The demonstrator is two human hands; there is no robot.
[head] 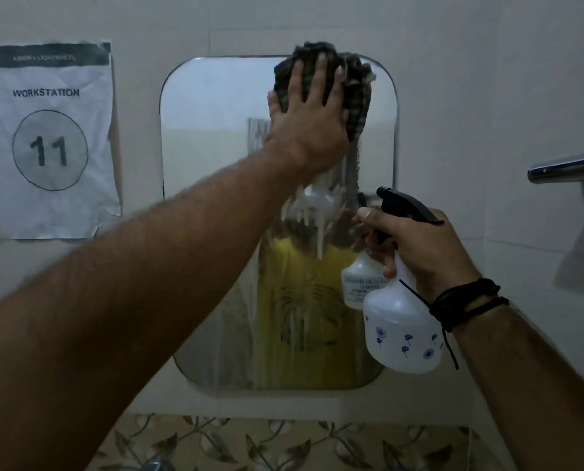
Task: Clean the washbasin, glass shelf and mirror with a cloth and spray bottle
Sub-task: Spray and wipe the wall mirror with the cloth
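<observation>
The mirror, a rounded pane fixed to the tiled wall, fills the middle of the view, and white foam streaks run down its lower half toward the bottom edge. If the person keeps working only the top, those streaks will likely dry into marks or drip past the frame onto whatever lies below, which is out of view apart from a patterned strip. The left hand presses a bunched checked cloth flat against the upper glass, fingers spread wide over it; the wad is loose, with a tail hanging down, so a hard stroke could let it slip from under the palm and leave the bare hand smearing the pane. The right hand holds the spray bottle by its neck just in front of the mirror's lower right, fingers curled round it and one by the trigger; a careless squeeze would add more liquid to an already wet surface. A paper workstation sign hangs left of the mirror, close enough to catch stray spray.
</observation>
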